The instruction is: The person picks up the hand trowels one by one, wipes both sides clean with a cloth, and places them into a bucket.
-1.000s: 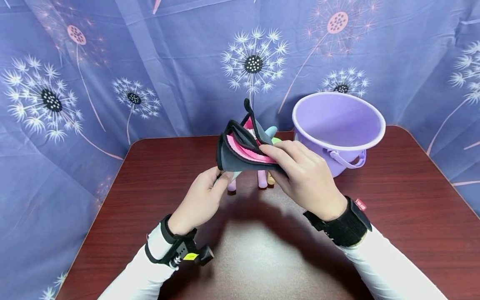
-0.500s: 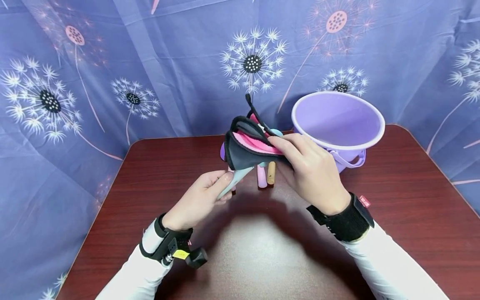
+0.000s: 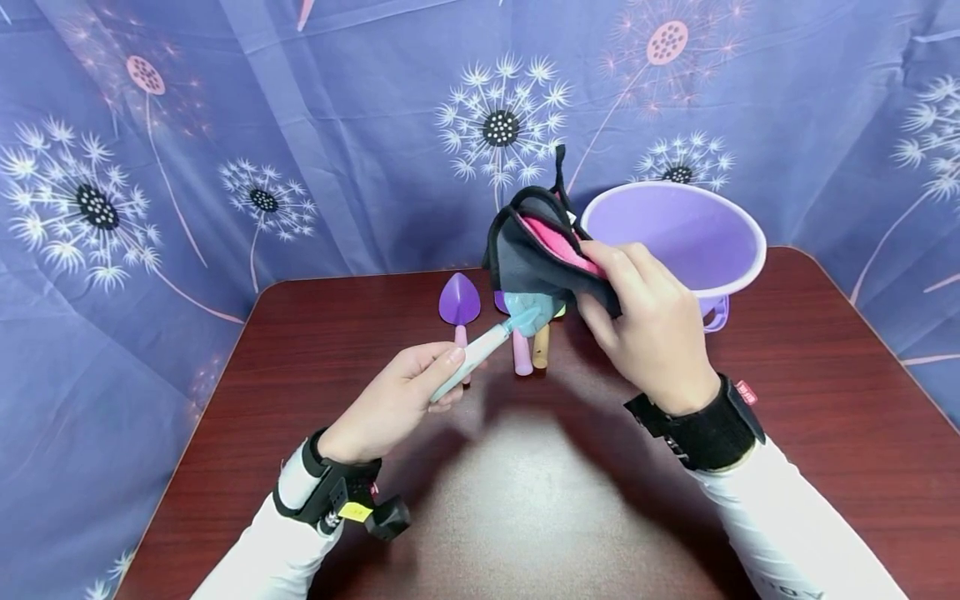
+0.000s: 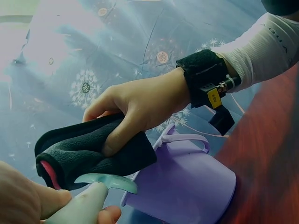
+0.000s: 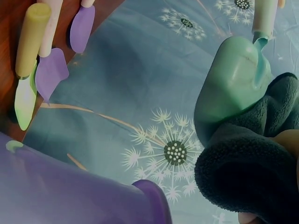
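My left hand (image 3: 393,396) grips the pale green handle of a small garden trowel (image 3: 480,354), which points up and to the right. Its teal scoop blade (image 5: 231,84) shows whole in the right wrist view. My right hand (image 3: 656,325) pinches a folded dark grey cloth (image 3: 525,258) with black trim and a pink inner side. The cloth is held just above the scoop and overlaps its upper part in the head view; in the right wrist view the fabric lies against the blade's edge.
A purple bucket (image 3: 675,242) stands at the back right, behind my right hand. On the table (image 3: 315,333) lie a purple trowel (image 3: 459,298), another with a pink handle (image 3: 522,353), and a tan-handled one (image 3: 541,350) with a green blade. A dandelion-print curtain (image 3: 360,167) hangs behind.
The cloth has moved up and right with my right hand, uncovering the trowel's handle and part of its scoop. My left hand has shifted slightly left and down.
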Motion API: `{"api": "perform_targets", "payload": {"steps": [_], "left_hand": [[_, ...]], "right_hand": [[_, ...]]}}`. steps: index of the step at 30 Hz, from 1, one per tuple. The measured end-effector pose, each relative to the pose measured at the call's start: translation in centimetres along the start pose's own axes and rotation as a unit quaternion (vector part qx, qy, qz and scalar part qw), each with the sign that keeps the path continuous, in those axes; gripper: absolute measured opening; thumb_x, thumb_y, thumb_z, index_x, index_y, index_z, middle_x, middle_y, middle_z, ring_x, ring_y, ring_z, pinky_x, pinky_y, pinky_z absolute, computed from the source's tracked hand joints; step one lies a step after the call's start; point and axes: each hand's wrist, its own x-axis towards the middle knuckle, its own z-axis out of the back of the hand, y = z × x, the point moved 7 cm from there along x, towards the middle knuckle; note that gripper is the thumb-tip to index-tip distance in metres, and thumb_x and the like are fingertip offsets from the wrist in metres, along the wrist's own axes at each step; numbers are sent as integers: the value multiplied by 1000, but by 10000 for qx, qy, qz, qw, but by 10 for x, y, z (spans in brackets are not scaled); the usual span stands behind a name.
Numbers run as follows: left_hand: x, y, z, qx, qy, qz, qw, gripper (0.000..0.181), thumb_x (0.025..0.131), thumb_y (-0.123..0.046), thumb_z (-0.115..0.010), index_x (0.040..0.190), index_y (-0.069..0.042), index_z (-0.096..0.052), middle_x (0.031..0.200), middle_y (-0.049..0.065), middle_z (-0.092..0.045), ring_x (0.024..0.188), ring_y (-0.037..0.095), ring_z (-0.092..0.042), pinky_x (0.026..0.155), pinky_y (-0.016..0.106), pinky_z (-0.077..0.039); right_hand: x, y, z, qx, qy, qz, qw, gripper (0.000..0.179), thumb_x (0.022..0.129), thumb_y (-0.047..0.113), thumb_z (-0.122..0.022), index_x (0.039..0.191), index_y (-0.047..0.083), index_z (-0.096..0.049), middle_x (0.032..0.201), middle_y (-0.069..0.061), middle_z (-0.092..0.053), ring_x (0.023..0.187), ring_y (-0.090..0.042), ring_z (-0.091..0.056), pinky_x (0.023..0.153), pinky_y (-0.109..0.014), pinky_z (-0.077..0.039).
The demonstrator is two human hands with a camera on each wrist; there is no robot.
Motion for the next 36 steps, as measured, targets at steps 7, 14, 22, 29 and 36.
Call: {"api": "perform_targets", "payload": {"steps": [7, 14, 22, 29, 36], "left_hand": [[0, -1, 0, -16, 14, -54, 10000, 35, 108, -29, -42, 92, 0, -54, 68, 9, -31, 64, 19, -30, 61, 28, -27], [1, -3, -1, 3, 1, -129, 9999, 35, 109, -28, -41, 89, -1, -53, 67, 10, -31, 63, 19, -30, 60, 29, -26], [2, -1, -2, -193, 50, -184, 9996, 38, 108, -27, -42, 88, 4, -49, 68, 10, -31, 64, 21, -29, 60, 34, -23], [3, 3, -5, -316, 64, -100, 9994, 39, 109, -27, -41, 90, 6, -49, 68, 9, -31, 62, 18, -29, 59, 34, -23], [3, 7, -6, -792, -87, 288, 9964, 37, 108, -25, -42, 108, 8, -58, 77, 10, -40, 66, 15, -36, 59, 27, -27]], "right_hand": [[0, -9, 4, -23, -115, -365, 9993, 39, 90, 17, -64, 128, 6, -63, 102, -14, -63, 87, -29, -61, 72, -49, -48], [-1, -15, 5, 55, -273, -784, 9965, 39, 91, 20, -65, 127, 6, -63, 103, -14, -65, 92, -29, -62, 76, -49, -49], [-3, -20, 5, -3, -301, -1110, 9934, 41, 91, 20, -65, 127, 3, -62, 109, -15, -66, 98, -29, -63, 84, -46, -48], [-4, -20, 3, 67, -326, -1427, 9892, 39, 87, 16, -70, 123, 2, -65, 108, -16, -67, 98, -33, -63, 84, -49, -47], [-6, -12, -4, -95, -37, -1093, 9940, 42, 87, 18, -70, 127, 6, -64, 103, -15, -64, 89, -32, -62, 73, -53, -47]]}}
